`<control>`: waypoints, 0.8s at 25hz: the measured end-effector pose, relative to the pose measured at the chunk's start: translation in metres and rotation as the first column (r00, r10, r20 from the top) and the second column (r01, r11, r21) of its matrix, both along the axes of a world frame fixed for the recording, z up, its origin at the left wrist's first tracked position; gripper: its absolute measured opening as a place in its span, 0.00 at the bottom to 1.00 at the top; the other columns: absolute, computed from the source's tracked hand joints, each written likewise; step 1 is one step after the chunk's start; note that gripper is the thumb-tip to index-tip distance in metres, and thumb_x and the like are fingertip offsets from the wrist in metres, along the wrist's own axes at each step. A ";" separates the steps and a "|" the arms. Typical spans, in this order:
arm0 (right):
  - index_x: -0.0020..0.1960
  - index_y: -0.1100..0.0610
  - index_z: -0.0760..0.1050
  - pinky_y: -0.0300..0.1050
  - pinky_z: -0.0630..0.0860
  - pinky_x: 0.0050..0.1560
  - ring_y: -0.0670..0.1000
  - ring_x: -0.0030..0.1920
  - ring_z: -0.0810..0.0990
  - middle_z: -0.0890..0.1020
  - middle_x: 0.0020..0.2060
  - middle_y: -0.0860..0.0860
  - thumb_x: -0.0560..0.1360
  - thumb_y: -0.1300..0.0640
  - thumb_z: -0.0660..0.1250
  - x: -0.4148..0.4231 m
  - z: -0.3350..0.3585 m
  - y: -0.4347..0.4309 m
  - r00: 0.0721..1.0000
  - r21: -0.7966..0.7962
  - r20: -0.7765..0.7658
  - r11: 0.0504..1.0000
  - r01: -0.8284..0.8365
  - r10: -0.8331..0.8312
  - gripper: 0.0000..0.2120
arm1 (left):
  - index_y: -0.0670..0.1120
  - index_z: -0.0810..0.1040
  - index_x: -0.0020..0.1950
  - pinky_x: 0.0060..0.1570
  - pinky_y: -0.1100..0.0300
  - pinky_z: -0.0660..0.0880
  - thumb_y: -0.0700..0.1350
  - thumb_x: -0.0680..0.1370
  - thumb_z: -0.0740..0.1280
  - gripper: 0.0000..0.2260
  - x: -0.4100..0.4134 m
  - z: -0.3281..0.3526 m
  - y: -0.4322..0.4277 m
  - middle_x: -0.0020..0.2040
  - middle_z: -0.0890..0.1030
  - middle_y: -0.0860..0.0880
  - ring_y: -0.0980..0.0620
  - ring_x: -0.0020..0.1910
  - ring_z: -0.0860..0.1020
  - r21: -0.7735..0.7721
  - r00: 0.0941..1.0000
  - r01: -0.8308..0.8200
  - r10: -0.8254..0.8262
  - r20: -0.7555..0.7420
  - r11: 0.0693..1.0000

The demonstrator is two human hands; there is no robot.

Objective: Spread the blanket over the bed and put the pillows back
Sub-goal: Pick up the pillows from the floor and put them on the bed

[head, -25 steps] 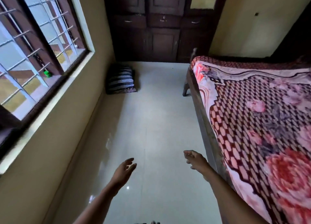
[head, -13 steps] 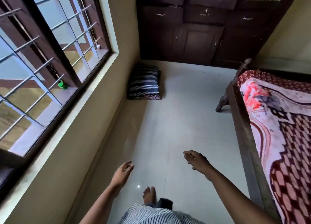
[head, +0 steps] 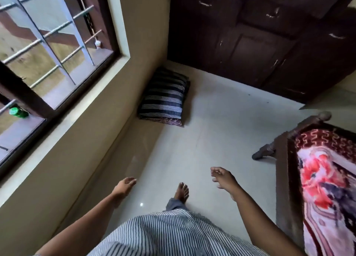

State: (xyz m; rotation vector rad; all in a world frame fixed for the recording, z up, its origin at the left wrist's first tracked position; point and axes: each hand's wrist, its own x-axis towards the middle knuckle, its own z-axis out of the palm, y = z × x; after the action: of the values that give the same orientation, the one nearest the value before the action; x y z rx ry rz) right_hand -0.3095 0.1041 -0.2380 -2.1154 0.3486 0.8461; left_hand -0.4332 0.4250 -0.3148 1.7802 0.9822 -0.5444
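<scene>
Two pillows [head: 163, 98] — one blanket [head: 327, 188]

We are in a home bedroom: at the right edge of the frame we see a wooden bed [head: 284, 188] under a floral blanket [head: 327, 180]. Across the top stands a dark wardrobe [head: 250, 44] with drawers, at upper left a barred window [head: 48, 44], and at centre striped pillows [head: 163, 99] are stacked on the tiled floor [head: 212, 132].

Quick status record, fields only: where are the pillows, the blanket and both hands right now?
pillows: stacked on the floor, in the corner by the wardrobe, below the window
blanket: lies on the bed, at right
left hand: open, empty
right hand: fingers loosely curled, empty
pending: pillows not yet on bed
</scene>
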 end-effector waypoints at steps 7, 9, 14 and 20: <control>0.56 0.52 0.74 0.37 0.70 0.37 0.48 0.43 0.77 0.78 0.48 0.51 0.79 0.56 0.59 0.259 0.023 0.052 0.980 0.022 -0.011 0.980 -0.197 0.197 0.08 | 0.46 0.73 0.64 0.35 0.61 0.68 0.47 0.81 0.60 0.13 0.190 0.013 -0.002 0.59 0.76 0.47 0.48 0.53 0.74 -0.129 0.956 -0.279 0.287 0.056 0.952; 0.55 0.51 0.73 0.37 0.71 0.38 0.47 0.43 0.77 0.78 0.48 0.50 0.79 0.56 0.59 0.321 0.019 0.077 0.941 0.015 -0.002 0.941 -0.339 0.339 0.07 | 0.47 0.74 0.63 0.39 0.62 0.68 0.47 0.81 0.60 0.12 0.235 0.007 -0.003 0.56 0.76 0.47 0.49 0.53 0.74 -0.191 0.903 -0.408 0.425 0.056 0.893; 0.54 0.51 0.74 0.37 0.70 0.37 0.44 0.41 0.76 0.78 0.48 0.50 0.78 0.58 0.59 0.468 0.012 0.127 0.828 -0.054 -0.086 0.827 -0.559 0.554 0.07 | 0.45 0.74 0.64 0.39 0.61 0.66 0.48 0.80 0.60 0.14 0.345 -0.014 0.019 0.57 0.76 0.46 0.47 0.52 0.73 -0.157 0.820 -0.570 0.571 -0.043 0.806; 0.58 0.53 0.73 0.36 0.70 0.37 0.46 0.43 0.77 0.79 0.47 0.50 0.80 0.58 0.57 0.613 0.014 0.171 0.700 -0.075 -0.154 0.698 -0.712 0.697 0.10 | 0.44 0.71 0.68 0.59 0.62 0.67 0.49 0.81 0.59 0.18 0.492 0.003 0.040 0.67 0.74 0.46 0.47 0.64 0.73 0.016 0.914 -0.403 0.403 -0.032 0.915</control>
State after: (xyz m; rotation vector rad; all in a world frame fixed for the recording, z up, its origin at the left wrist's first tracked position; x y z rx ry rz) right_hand 0.3030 0.2748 -0.2242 -2.3457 -0.4216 1.4178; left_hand 0.0588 0.4645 -0.3121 1.5184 1.3367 -0.3085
